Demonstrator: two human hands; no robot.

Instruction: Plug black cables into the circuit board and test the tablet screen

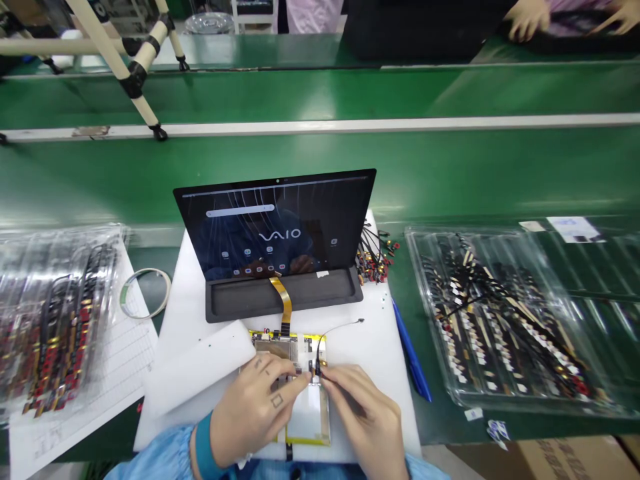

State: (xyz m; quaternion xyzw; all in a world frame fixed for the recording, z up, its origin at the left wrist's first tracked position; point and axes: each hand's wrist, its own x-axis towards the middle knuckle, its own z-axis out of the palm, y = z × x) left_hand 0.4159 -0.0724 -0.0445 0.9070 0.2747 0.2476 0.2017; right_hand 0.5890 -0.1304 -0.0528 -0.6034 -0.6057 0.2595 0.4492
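A tablet's inner assembly point(310, 417), with a circuit board and a silvery battery edged in yellow, lies on a white foam pad point(370, 340). My left hand point(255, 407) rests over it, index finger stretched out and its tip touching near a small connector. At that same spot my right hand point(365, 413) pinches the end of a thin black cable point(319, 357), whose free end curves up and right. A gold flat ribbon cable point(284, 300) links the board to a lit VAIO screen point(280, 230) leaning upright in a black tray point(310, 292). Fingers partly hide the connector.
Clear trays of cable parts stand at left point(107, 320) and right point(480, 390). Nearby are a white foam block point(200, 367), a blue pen-like tool point(413, 353), a tape ring point(167, 293) and a small cable pile point(373, 260). Another person's hands point(530, 17) appear far right.
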